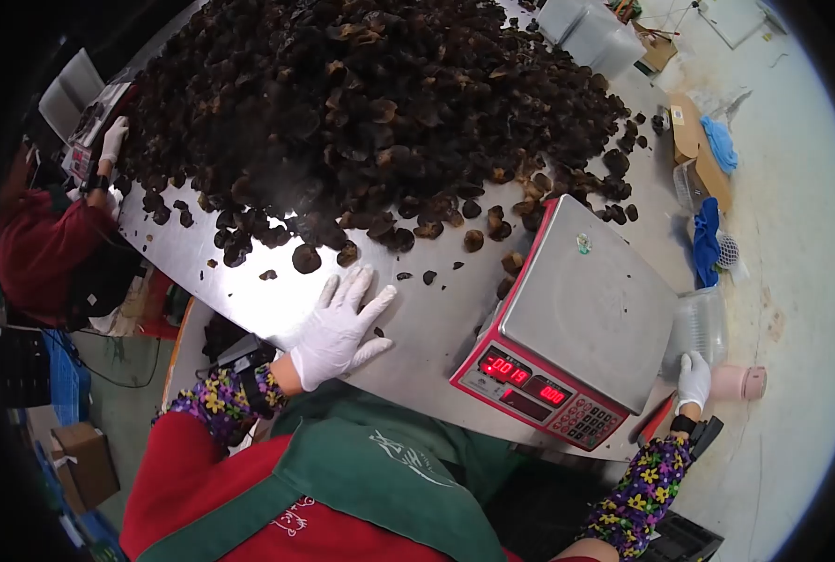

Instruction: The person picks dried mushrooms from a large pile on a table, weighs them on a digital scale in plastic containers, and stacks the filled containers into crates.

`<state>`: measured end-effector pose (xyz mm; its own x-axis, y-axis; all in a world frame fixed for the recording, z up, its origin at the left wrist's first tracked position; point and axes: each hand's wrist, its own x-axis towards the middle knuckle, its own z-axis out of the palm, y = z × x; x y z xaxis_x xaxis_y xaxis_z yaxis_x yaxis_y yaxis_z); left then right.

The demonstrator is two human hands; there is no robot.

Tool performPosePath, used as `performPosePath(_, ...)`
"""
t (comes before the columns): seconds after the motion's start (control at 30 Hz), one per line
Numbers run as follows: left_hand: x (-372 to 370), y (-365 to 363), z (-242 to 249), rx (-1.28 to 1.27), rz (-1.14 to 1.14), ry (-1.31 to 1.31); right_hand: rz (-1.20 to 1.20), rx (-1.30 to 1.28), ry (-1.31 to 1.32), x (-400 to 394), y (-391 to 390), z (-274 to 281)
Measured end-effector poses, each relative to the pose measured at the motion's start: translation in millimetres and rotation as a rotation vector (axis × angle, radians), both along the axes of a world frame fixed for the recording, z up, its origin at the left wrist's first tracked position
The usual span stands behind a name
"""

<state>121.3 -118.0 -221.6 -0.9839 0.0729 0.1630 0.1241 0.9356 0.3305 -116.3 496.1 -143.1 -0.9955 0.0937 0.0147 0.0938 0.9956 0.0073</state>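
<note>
My left hand (340,330), in a white glove, lies open on the metal table (417,351) with its fingers spread. Just beyond its fingertips are loose dark pieces that look like dried mushrooms (307,258), at the front of a large heap (370,112). At the right, my gloved right hand (694,382) is closed at the lower edge of a clear plastic container (700,323); the exact grip is partly hidden. Between my hands stands a red digital scale (539,393) with lit red digits. Its grey weighing plate (591,300) carries only small specks.
A pink cylindrical container (740,382) stands right of my right hand. Blue cloth (706,242) and a cardboard box (698,145) lie along the right side. Clear plastic boxes (595,37) sit at the far right. A co-worker's gloved hand (115,139) is at the left table edge.
</note>
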Motion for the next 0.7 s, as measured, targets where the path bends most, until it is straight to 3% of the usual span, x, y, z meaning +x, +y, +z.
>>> performPosePath(0.23,-80.0,27.5,-11.4,0.108,-0.195,0.083,-0.187,0.025,0.091,5.4,-10.2,11.0)
performPosePath(0.3,-99.0,36.6,-18.3,0.117,-0.26,0.076,-0.165,-0.226,0.187,4.2,3.3,7.2)
performPosePath(0.33,-105.2,40.7,-21.3,0.124,-0.325,0.068,-0.162,-0.224,0.191,5.3,9.4,8.5)
performPosePath(0.4,-108.8,43.7,-26.3,0.102,-0.36,0.093,-0.081,-0.441,0.528,12.3,7.7,22.9)
performPosePath(0.47,-106.2,39.6,-30.3,0.118,-0.503,0.036,-0.166,-0.397,0.505,36.6,-48.9,57.6)
performPosePath(0.53,-87.5,34.3,-26.0,0.097,-0.532,0.039,-0.027,-0.318,0.708,49.3,-68.3,66.1)
performPosePath(0.7,-38.2,8.3,-28.8,0.098,-0.572,0.125,0.222,-0.107,0.854,92.5,-154.5,81.4)
